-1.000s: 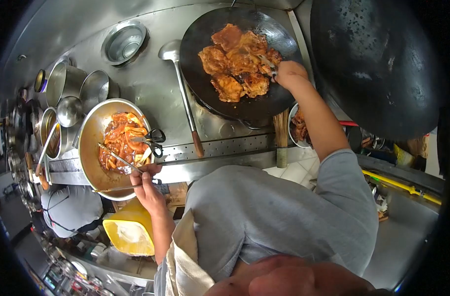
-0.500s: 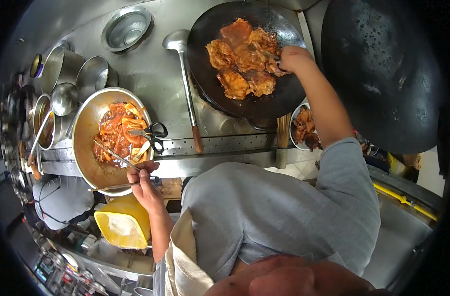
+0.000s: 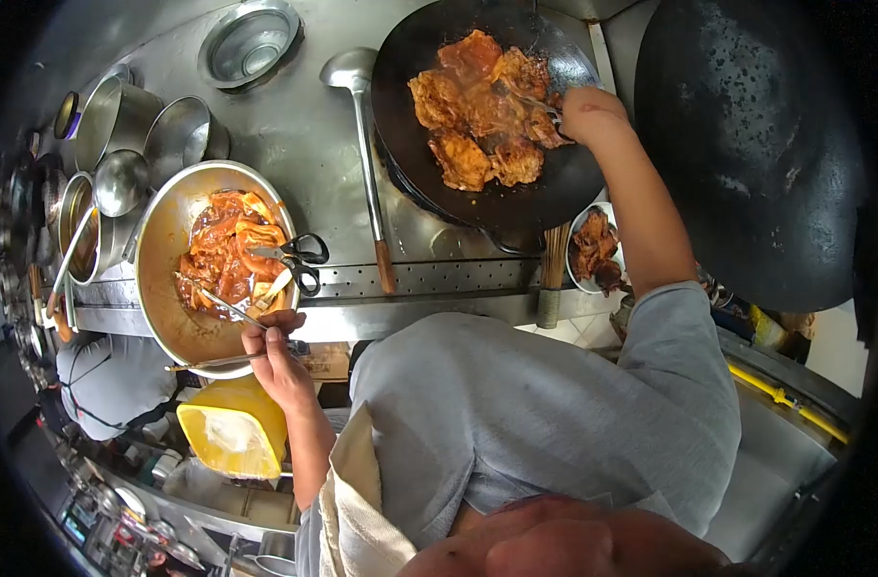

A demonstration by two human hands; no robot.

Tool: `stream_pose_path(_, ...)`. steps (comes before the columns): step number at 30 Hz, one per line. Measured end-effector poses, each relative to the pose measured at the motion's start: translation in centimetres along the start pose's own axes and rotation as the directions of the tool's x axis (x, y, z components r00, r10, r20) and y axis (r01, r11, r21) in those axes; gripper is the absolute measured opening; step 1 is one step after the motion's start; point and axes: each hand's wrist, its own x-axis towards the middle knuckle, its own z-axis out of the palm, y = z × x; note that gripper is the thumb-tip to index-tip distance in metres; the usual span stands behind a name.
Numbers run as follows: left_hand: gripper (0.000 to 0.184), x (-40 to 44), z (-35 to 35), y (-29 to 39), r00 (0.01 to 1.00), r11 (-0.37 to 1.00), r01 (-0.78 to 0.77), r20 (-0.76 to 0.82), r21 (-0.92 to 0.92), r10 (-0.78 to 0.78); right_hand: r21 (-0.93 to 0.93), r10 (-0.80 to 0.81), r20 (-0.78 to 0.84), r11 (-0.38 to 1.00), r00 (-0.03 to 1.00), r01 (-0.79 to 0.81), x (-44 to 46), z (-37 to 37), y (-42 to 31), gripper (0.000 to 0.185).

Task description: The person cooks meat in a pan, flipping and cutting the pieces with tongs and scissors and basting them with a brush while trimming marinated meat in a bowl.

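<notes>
My left hand [image 3: 277, 354] is closed around long thin metal tongs [image 3: 217, 303], their two arms spread wide. One arm reaches into a steel bowl [image 3: 160, 298] of raw marinated meat [image 3: 232, 240]; the other crosses the bowl's near rim. Black-handled scissors [image 3: 304, 264] rest in the bowl, handles over the right side. Over the wok [image 3: 410, 163], my right hand [image 3: 591, 115] grips a metal utensil [image 3: 545, 106] at the right edge of several browned meat pieces [image 3: 487, 111]. Its kind is mostly hidden by my fingers and the meat.
A ladle [image 3: 367, 163] lies left of the wok. Below the wok's right side are a bamboo brush [image 3: 551, 279] and a bowl of dark cooked meat [image 3: 595, 245]. Another large wok [image 3: 747, 144] stands right. Pots [image 3: 116, 120] and a yellow bin [image 3: 232, 433] are left.
The view has shifted slightly. My right hand keeps its grip beside the meat in the wok, nearly in place. My left hand still holds the tongs over the bowl.
</notes>
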Motion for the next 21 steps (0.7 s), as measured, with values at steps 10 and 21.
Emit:
stream_pose_path(10,0.020,0.3,-0.2,-0.4,0.999,1.000,-0.025,0.042,0.013,0.024,-0.080,-0.167,-0.178,0.985,0.970,0.154,2.4,2.3,-0.9,0.026)
stream_pose_path(21,0.014,0.2,-0.2,-0.1,1.000,1.000,0.002,0.024,-0.016,-0.001,-0.121,-0.127,-0.167,0.987,0.978,0.108,5.2,5.0,-1.4,0.026)
